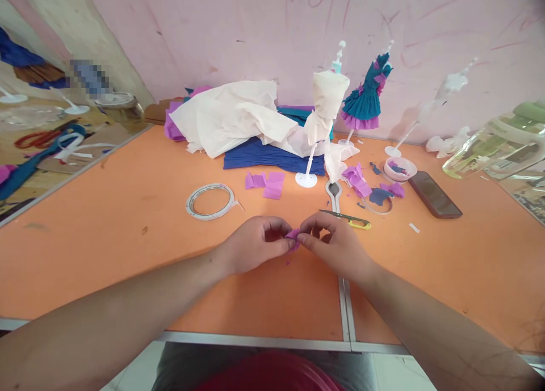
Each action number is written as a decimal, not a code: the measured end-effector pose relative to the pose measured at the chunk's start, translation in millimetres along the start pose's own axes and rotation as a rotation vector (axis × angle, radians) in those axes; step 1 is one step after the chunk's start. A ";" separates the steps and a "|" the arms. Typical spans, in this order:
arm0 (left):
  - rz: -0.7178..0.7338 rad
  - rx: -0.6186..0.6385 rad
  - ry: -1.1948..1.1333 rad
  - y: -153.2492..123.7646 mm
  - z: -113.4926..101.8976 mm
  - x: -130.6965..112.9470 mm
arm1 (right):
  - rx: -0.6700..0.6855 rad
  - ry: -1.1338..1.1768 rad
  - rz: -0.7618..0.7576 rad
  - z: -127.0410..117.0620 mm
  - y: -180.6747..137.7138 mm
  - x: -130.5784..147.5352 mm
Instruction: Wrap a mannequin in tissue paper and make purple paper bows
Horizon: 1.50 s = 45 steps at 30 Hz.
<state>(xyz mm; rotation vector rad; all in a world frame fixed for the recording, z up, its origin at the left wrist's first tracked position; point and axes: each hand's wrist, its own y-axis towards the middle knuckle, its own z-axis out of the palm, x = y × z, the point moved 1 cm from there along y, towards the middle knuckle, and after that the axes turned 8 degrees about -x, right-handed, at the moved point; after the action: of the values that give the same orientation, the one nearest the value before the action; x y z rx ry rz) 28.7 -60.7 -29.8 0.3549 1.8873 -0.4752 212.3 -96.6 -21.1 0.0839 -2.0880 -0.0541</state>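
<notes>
Both hands meet over the orange table [106, 232] near its front edge. My left hand [255, 243] and my right hand [334, 243] are closed in a pinch on a small purple piece of crepe paper [293, 234] held between their fingertips. Just beyond my right hand lie small thread snips with a yellow handle [349, 219]. A roll of double-sided tape [210, 201] lies to the far left of my left hand. Two purple paper squares [266, 183] rest behind the hands.
A white mannequin stand draped in white paper [323, 110] and one in a teal and purple dress [367, 99] stand at the back. White and blue paper sheets [238, 124], purple scraps [360, 182], a small bowl [400, 168], a phone [434, 194] and a clear bottle [498, 144] lie around.
</notes>
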 end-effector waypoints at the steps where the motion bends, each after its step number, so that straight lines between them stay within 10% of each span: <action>1: 0.002 0.005 -0.013 0.4 0.0 0.4 | 0.011 0.027 -0.012 0.4 -0.4 0.4; 37: -0.192 -0.085 -0.734 5.8 7.1 13.4 | 0.068 0.213 0.206 10.3 -2.1 2.3; 45: -0.197 0.097 -0.441 -1.1 -0.3 2.2 | 0.007 0.025 0.066 -9.9 -2.3 3.7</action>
<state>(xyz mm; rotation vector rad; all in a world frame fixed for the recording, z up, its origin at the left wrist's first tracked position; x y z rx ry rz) 27.2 -61.5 -31.6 0.1126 1.4779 -0.7169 219.1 -99.2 -13.1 0.0196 -2.0641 -0.0058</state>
